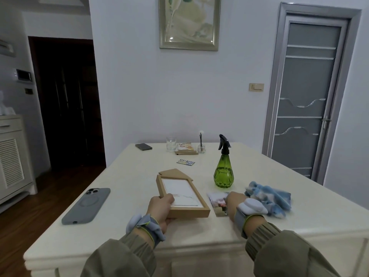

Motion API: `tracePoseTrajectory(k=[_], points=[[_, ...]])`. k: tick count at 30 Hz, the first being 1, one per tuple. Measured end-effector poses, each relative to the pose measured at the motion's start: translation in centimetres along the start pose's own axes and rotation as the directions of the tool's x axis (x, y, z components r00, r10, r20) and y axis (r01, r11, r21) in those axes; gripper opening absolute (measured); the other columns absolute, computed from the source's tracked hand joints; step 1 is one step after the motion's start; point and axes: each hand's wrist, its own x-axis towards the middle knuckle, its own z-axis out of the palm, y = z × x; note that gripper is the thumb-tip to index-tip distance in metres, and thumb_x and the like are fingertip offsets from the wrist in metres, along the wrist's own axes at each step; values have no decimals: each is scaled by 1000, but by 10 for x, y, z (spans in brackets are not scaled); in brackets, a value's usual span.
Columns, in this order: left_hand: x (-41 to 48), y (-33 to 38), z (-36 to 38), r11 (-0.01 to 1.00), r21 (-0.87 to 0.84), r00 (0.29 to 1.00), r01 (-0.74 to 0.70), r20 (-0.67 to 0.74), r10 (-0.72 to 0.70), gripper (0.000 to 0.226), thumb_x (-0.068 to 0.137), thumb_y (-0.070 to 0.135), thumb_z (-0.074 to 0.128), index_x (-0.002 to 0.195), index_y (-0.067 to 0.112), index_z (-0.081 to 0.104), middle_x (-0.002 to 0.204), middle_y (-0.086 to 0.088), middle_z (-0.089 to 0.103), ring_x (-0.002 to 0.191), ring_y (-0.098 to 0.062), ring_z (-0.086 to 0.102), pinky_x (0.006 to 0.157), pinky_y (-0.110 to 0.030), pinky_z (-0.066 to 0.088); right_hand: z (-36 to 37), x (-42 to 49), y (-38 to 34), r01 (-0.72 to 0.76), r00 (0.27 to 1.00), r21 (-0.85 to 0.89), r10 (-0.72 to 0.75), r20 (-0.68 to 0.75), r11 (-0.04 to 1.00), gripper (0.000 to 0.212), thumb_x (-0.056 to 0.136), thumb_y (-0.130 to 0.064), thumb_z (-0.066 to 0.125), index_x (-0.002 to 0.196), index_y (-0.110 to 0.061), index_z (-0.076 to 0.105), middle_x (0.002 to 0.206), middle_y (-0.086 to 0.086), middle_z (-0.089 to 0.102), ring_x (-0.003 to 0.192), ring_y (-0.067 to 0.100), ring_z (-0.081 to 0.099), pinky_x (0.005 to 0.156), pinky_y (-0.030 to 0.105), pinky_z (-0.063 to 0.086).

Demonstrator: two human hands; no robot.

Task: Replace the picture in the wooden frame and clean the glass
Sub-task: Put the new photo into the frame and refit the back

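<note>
- Evidently the job is midway: the wooden frame [187,213] lies opened at lower centre of the table [127,176], a pale sheet showing inside it, with the backing board [173,173] loose at its far end.
- At lower left, a phone [86,205] lies flat, well apart from the work.
- The left hand [160,208] grips the frame's near left corner, thumb on top of the rail and fingers curled underneath, tilting that end slightly off the table.
- Just right of the frame a photo [217,202] lies flat, likely the one to be fitted or the one taken out; I cannot tell which.
- The right hand [235,202] rests on the photo's right edge with fingers bent down; whether it pinches the print or only touches it is hidden.
- Right of centre stands the green spray bottle [223,174], and the blue-white cloth [269,198] lies crumpled beside the right hand, neither held, so cleaning the glass appears not yet done.
</note>
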Motion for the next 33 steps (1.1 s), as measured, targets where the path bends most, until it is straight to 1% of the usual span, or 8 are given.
tracePoseTrajectory(k=[2, 4, 5, 10, 21, 26, 29, 33], points=[[6, 2, -3, 1000, -6, 1000, 3, 6, -3, 28, 89, 6, 51, 114, -4, 53, 82, -14, 57, 69, -28, 53, 59, -32, 46, 9, 18, -4, -69, 998, -28, 68, -8, 997, 37, 98, -4, 38, 131, 7, 48, 138, 23, 50, 125, 32, 51, 53, -4, 41], [10, 5, -7, 1000, -12, 1000, 8, 7, -8, 26, 89, 5, 50, 113, -4, 53, 80, -14, 56, 68, -27, 53, 58, -31, 46, 12, 30, -15, 20, 1000, -172, -22, -11, 985, 34, 96, -12, 42, 126, -4, 56, 132, 15, 57, 122, 31, 54, 89, 20, 48], [12, 6, -10, 1000, -13, 1000, 10, 7, -10, 24, 89, 5, 50, 111, -4, 53, 79, -13, 56, 67, -27, 52, 57, -31, 46, 15, 35, -22, 66, 998, -216, -69, -8, 974, 33, 96, -14, 43, 124, -8, 57, 130, 12, 58, 120, 30, 56, 94, 29, 46], [33, 20, -23, 1000, -10, 1000, 17, 3, -17, 25, 90, 5, 50, 114, -3, 54, 77, -13, 56, 65, -25, 53, 49, -26, 45, 31, 53, -57, 99, 995, -235, -102, -1, 967, 32, 94, -10, 44, 121, -1, 59, 126, 18, 61, 118, 33, 57, 93, 34, 47], [110, 34, -49, 998, 24, 996, 64, -71, -62, 35, 85, 8, 54, 116, -6, 55, 88, -19, 57, 68, -29, 54, 57, -34, 46, 59, 126, -105, 160, 987, -249, -151, 55, 955, 32, 93, -22, 47, 114, -4, 63, 118, 17, 65, 110, 33, 61, 88, 33, 48], [132, 35, -52, 997, -2, 994, 76, -75, -76, 36, 86, 6, 52, 120, -7, 53, 90, -20, 58, 68, -29, 55, 53, -30, 48, 60, 144, -118, 142, 980, -201, -109, 167, 969, 40, 102, -29, 33, 133, -9, 50, 135, 18, 53, 122, 31, 55, 97, 33, 46], [143, 35, -55, 997, -15, 993, 82, -82, -83, 38, 87, 7, 52, 124, -4, 52, 90, -18, 58, 68, -27, 56, 52, -28, 48, 66, 153, -123, 168, 985, -329, -145, 96, 929, 50, 96, -47, 36, 119, -9, 58, 122, 15, 64, 108, 29, 63, 88, 34, 50], [150, 36, -62, 996, -22, 993, 85, -83, -87, 36, 88, 6, 52, 123, -4, 53, 91, -18, 61, 69, -27, 57, 54, -27, 48, 82, 167, -125, 199, 977, -341, -158, 144, 919, 49, 100, -43, 30, 113, -5, 60, 123, 7, 65, 112, 23, 62, 95, 28, 45]])
